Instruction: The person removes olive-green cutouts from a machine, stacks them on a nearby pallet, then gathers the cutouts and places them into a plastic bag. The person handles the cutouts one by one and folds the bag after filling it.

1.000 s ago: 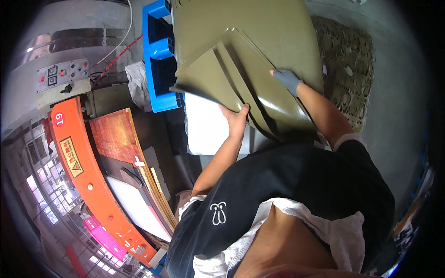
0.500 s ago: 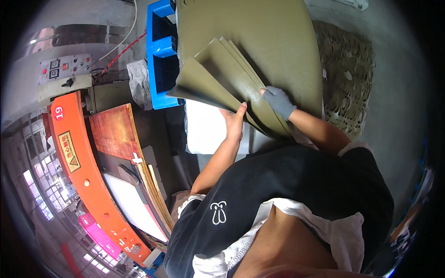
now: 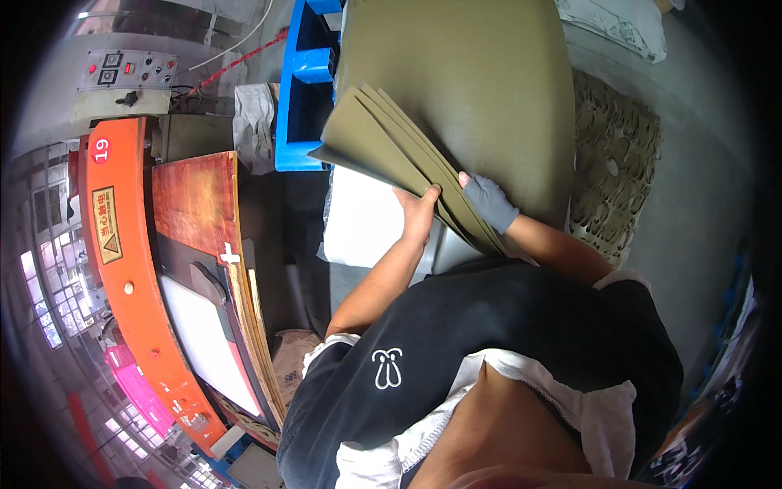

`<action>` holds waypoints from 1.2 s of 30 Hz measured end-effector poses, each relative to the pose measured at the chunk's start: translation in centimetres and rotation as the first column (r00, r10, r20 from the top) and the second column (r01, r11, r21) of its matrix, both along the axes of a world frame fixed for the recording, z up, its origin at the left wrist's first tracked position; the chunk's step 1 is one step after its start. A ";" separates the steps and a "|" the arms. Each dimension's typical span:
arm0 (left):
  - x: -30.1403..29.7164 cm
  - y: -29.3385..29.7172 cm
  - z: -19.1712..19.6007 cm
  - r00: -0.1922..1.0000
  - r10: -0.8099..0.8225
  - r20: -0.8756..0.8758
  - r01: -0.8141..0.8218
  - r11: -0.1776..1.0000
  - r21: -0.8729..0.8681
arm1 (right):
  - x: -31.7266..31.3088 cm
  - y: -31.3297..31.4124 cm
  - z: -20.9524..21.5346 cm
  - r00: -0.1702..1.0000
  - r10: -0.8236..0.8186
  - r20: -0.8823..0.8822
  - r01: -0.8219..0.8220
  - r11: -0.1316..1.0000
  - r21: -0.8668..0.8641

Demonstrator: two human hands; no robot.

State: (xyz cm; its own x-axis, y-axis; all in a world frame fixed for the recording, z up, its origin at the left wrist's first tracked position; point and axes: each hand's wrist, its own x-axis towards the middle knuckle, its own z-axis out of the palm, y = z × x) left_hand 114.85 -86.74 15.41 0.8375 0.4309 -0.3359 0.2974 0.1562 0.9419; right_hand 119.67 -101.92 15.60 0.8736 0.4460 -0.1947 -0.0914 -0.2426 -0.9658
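Note:
Several thin, flexible olive-green sheets (image 3: 387, 134) are held in a loose fan, tilted over a large olive sheet surface (image 3: 464, 65). My bare left hand (image 3: 419, 213) is closed on their left edge, with the thumb on top and the fingers underneath, partly hidden. On the opposite side, my right hand (image 3: 490, 204), in a grey glove with bare fingertips, is closed against the sheets' right edge. The lower ends of the sheets reach my black shirt (image 3: 505, 326).
A blue plastic pallet-like frame (image 3: 314, 65) stands left of the olive surface, above a white sheet-covered surface (image 3: 362, 220). Further left are an orange machine beam (image 3: 130, 285), a control panel (image 3: 130, 72) and leaning boards (image 3: 199, 200). Punched-out olive scrap (image 3: 615, 155) lies on the right.
The held sheets have come closer together; their fan was wider before. My left hand has moved slightly down along their edge. The view has shifted a little.

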 end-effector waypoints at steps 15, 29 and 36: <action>-0.3 -0.1 -0.8 1.000 0.013 0.006 -0.012 0.998 -0.068 | 2.4 -0.1 -1.9 0.988 0.112 0.102 -0.104 0.991 -0.080; -3.4 2.0 0.2 0.993 -0.117 0.019 0.117 0.958 -0.260 | 0.0 1.8 1.6 0.952 0.288 0.101 -0.274 0.953 -0.130; -4.0 2.5 1.1 0.990 -0.131 0.061 0.143 0.946 -0.291 | -0.6 2.0 2.6 0.928 0.362 0.082 -0.340 0.917 -0.208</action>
